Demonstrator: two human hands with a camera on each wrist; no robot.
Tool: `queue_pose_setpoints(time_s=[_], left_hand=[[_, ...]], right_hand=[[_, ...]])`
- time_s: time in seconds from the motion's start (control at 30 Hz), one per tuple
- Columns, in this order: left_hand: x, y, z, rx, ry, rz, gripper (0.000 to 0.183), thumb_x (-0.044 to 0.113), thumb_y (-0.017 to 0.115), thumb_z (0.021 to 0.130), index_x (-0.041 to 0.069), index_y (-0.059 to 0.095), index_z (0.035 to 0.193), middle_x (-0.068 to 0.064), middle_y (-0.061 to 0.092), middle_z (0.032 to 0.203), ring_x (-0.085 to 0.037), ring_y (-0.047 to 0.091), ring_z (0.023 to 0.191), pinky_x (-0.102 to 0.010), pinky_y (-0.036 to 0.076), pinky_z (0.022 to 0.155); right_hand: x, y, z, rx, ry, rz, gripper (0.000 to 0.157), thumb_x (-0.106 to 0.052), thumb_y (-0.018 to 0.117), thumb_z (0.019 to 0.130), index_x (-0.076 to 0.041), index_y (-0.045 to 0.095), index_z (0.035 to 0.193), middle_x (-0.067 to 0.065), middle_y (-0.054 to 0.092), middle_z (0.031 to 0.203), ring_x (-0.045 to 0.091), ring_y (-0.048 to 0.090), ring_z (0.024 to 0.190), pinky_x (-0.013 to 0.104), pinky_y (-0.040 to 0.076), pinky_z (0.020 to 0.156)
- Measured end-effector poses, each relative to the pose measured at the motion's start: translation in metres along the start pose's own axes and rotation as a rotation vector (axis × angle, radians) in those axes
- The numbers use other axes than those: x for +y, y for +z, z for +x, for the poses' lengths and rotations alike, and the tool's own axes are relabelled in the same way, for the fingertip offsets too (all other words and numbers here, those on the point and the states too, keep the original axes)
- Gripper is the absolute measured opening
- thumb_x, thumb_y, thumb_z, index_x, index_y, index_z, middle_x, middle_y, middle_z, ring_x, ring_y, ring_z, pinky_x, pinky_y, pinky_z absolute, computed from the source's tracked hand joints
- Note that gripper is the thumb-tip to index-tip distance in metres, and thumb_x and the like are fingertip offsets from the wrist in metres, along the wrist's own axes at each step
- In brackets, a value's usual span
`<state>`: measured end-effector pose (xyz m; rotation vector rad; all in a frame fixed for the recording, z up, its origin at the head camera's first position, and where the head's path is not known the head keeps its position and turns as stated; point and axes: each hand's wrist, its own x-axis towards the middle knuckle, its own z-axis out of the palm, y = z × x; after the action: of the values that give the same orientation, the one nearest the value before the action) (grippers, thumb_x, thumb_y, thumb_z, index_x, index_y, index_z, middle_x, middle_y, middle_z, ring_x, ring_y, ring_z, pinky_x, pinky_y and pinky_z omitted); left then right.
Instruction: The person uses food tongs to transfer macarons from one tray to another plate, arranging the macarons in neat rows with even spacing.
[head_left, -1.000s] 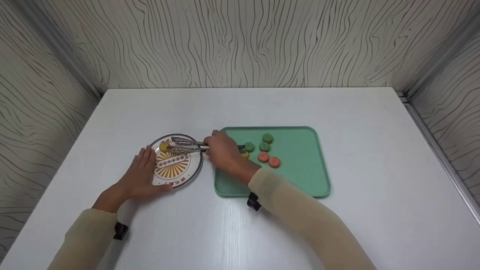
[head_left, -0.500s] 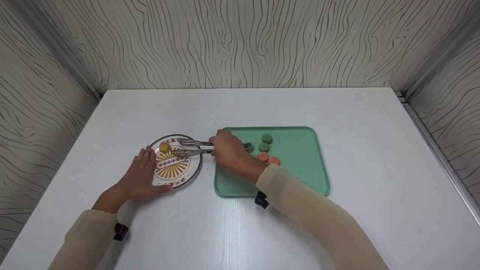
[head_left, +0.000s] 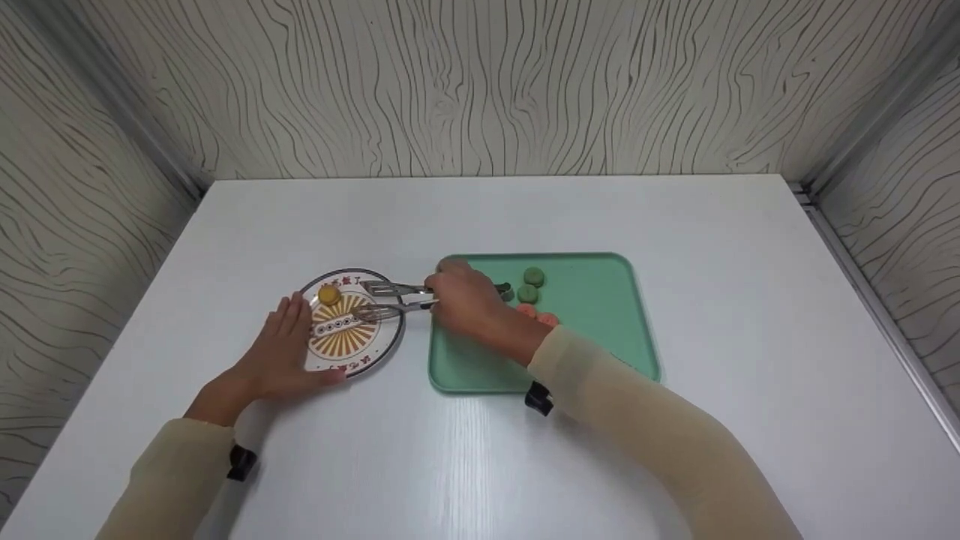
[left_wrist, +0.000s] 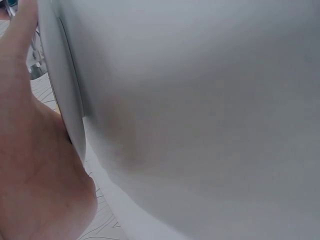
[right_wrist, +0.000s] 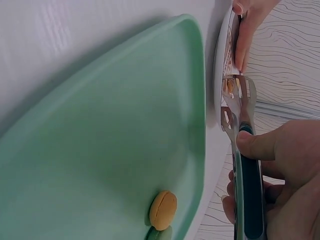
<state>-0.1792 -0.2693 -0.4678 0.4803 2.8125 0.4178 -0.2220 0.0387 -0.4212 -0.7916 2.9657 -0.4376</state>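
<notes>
My left hand [head_left: 279,352] rests against the left rim of a round patterned plate [head_left: 388,346], with its fingers straight and thumb spread. One yellow macaron [head_left: 329,295] lies on the plate near those fingertips. My right hand [head_left: 469,300] grips metal food tongs with dark handles [right_wrist: 251,195]. Spread apart over the plate, the tong ends lie right of that macaron, with nothing between them. In the right wrist view another yellow macaron [right_wrist: 163,210] sits on the green tray [head_left: 600,352]; the head view hides it behind the right hand.
Two green macarons [head_left: 528,294] lie on the tray, with two pink macarons [head_left: 548,319] in front, partly covered by my right wrist. In the right wrist view, part of a green macaron [right_wrist: 161,233] touches the yellow one. Tray and plate stand on a white table [head_left: 375,450].
The tongs have let go of the yellow macaron on the plate and opened wider. My right hand has drawn them back to the right. My left hand has stayed still.
</notes>
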Motion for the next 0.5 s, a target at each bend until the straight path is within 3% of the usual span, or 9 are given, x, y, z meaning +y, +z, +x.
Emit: queue_pose_setpoints(time_s=[0.37, 0.5], left_hand=[[-0.001, 0.0, 0.0, -0.001, 0.004, 0.007, 0.131, 0.072, 0.067, 0.082, -0.019, 0.004, 0.154, -0.036, -0.006, 0.163, -0.051, -0.007, 0.151, -0.064, 0.003, 0.121], [0.001, -0.001, -0.001, 0.002, 0.008, -0.001, 0.13, 0.07, 0.067, 0.083, -0.019, 0.005, 0.154, -0.036, -0.006, 0.163, -0.052, -0.007, 0.151, -0.064, 0.003, 0.121]], right_hand=[[0.005, -0.008, -0.006, 0.004, -0.008, 0.04, 0.028, -0.004, 0.067, 0.092, -0.002, 0.073, 0.119, 0.015, 0.065, 0.12, 0.027, 0.059, 0.113, 0.041, 0.054, 0.092], [0.008, -0.014, -0.009, 0.005, -0.008, 0.06, 0.029, -0.008, 0.069, 0.094, -0.002, 0.071, 0.122, 0.014, 0.065, 0.116, 0.029, 0.059, 0.109, 0.041, 0.054, 0.088]])
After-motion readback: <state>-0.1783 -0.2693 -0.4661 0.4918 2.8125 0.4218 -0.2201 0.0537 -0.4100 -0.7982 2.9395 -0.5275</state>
